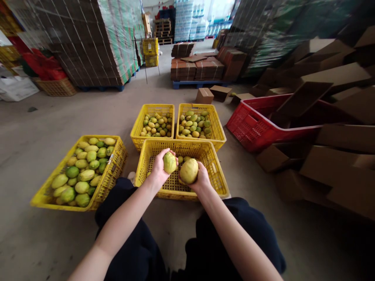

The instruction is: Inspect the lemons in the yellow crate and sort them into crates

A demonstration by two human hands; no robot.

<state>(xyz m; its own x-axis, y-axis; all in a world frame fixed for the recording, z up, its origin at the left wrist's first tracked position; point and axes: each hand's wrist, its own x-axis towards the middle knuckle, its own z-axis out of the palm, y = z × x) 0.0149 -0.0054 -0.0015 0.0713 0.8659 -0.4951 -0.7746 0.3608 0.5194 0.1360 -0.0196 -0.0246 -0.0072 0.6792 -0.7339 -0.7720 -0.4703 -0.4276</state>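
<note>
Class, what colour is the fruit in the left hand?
The fruit in the left hand is yellowish green; see the head view.

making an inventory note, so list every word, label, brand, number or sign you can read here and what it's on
No text can be read in this view.
Small white patch on the left yellow crate: too small to tell if it bears print.
Blue-white stacks at the back: too blurred to read any print.
Greenish fruit in the left hand, paler fruit in the right hand: no lettering shows.
</note>
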